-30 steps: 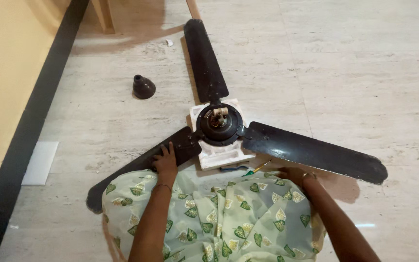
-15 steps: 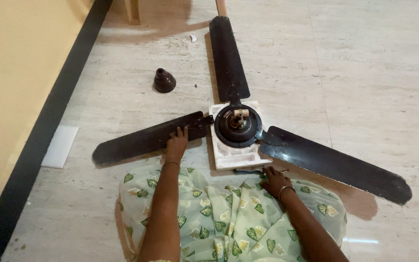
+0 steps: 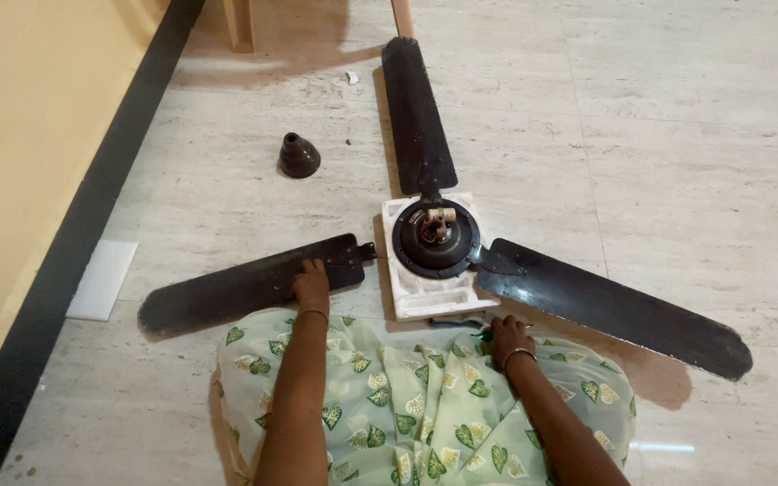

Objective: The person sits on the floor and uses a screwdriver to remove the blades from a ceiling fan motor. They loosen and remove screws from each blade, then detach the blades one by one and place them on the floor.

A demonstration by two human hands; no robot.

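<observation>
A dark ceiling fan lies on the pale floor, its round motor hub [image 3: 436, 238] resting on a white foam block [image 3: 425, 292]. Three blades spread out: one far [image 3: 416, 112], one left [image 3: 245, 286], one right [image 3: 614, 310]. My left hand [image 3: 311, 281] presses down on the left blade close to the hub. My right hand [image 3: 504, 333] sits on the floor just in front of the foam block, fingers closed over the green handle of a screwdriver [image 3: 457, 321] whose dark shaft points left. My lap is covered by green leaf-print cloth [image 3: 407, 405].
A small dark cone-shaped fan cap [image 3: 299, 157] stands on the floor at the far left. A yellow wall with a black skirting [image 3: 74, 261] runs along the left, with a white tile piece [image 3: 103, 279] beside it. Wooden furniture legs [image 3: 239, 25] stand at the top.
My right hand has moved left from beside the right blade onto the screwdriver by the foam block. My left hand stays on the left blade. The view has shifted slightly.
</observation>
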